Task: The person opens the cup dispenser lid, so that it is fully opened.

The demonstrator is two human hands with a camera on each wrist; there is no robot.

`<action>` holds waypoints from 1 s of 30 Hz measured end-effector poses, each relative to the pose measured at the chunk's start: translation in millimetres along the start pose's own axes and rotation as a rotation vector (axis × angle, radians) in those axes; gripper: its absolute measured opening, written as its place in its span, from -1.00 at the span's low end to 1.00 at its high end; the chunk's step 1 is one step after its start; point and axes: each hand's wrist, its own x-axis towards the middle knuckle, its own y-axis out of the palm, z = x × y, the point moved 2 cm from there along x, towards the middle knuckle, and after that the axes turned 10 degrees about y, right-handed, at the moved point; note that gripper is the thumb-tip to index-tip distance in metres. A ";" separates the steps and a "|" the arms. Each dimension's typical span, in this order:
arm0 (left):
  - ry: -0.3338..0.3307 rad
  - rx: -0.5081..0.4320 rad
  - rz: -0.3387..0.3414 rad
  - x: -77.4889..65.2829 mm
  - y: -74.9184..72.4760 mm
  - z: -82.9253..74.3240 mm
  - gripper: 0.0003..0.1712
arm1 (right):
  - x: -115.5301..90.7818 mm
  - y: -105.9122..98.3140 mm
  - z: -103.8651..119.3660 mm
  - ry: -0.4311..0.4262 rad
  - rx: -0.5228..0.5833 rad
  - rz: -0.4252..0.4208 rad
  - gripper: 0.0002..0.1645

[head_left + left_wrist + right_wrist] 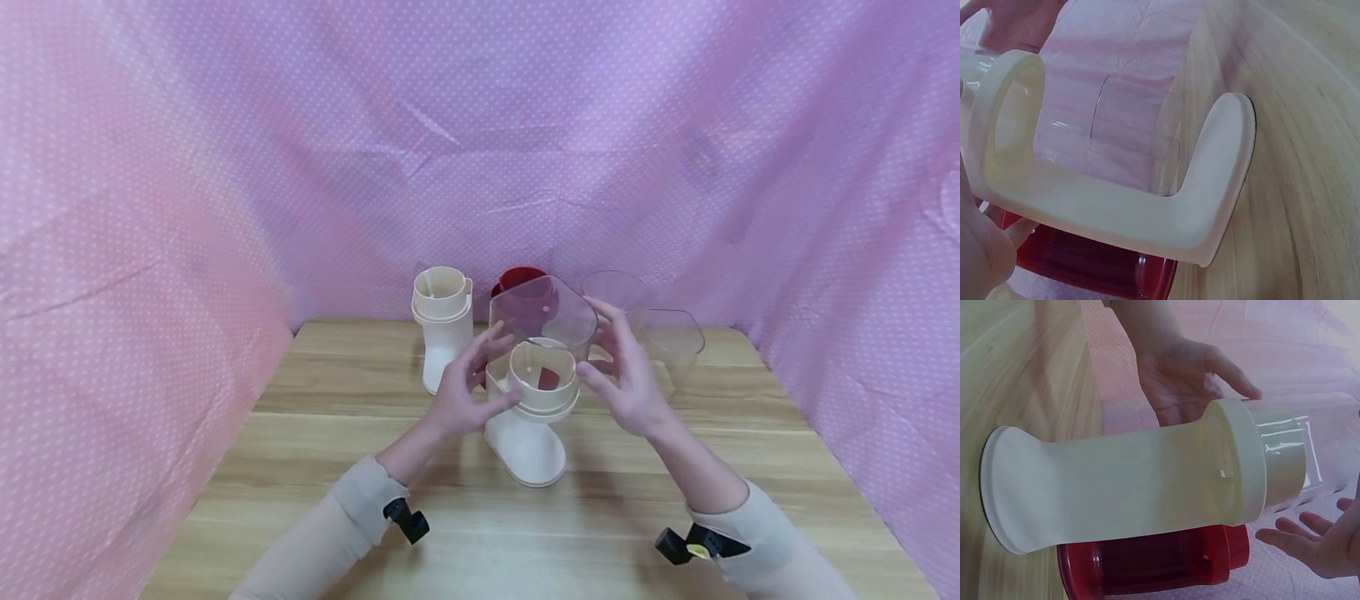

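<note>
A cream stand (pixel 527 454) with a broad foot and a ring-shaped top stands upright on the table. Over its round collar sits a clear, wide-mouthed plastic container (pixel 1332 434), and the collar shows through the clear wall. On the left of the container is my left hand (pixel 468 392), its fingers spread alongside and its thumb by the ring. Opposite it, my right hand (pixel 626 375) stands at the container's right side with fingers loosely extended. In the right wrist view those fingers are apart, close to the clear wall.
A second cream stand (pixel 444 337) is at the back left of the wooden table (pixel 337 467). Behind the worked stand is a red one (pixel 1166 559). Two more clear containers (pixel 678 333) stand at the back right. Pink dotted cloth (pixel 480 192) encloses the table's back and sides.
</note>
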 end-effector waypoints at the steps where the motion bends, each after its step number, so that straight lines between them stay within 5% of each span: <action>1: 0.004 -0.005 0.003 -0.2 -0.7 -0.5 0.09 | -0.8 1.5 -0.5 -0.002 -0.007 0.007 -0.10; 5: 0.001 0.029 -0.006 -2.5 1.7 -5.6 0.02 | 0.1 6.5 -2.6 -0.018 -0.013 0.027 -0.21; 10: -0.059 0.126 -0.106 -9.4 13.3 -16.3 -0.01 | 5.6 9.1 -5.0 -0.064 0.019 0.030 -0.26; 17: -0.052 0.208 -0.191 -15.7 23.6 -22.9 0.00 | 12.1 9.7 -8.7 -0.115 0.051 0.044 -0.16; 20: -0.045 0.181 -0.130 -11.3 18.4 -18.1 0.08 | 19.9 1.4 -6.0 -0.072 0.062 0.013 -0.06; 24: -0.052 0.067 0.048 2.4 4.9 -4.1 0.28 | 44.6 -15.1 19.2 -0.017 0.044 0.029 0.16; 30: -0.029 -0.019 0.302 20.0 -4.0 16.8 0.42 | 81.5 -17.3 70.5 0.049 -0.244 0.262 -0.16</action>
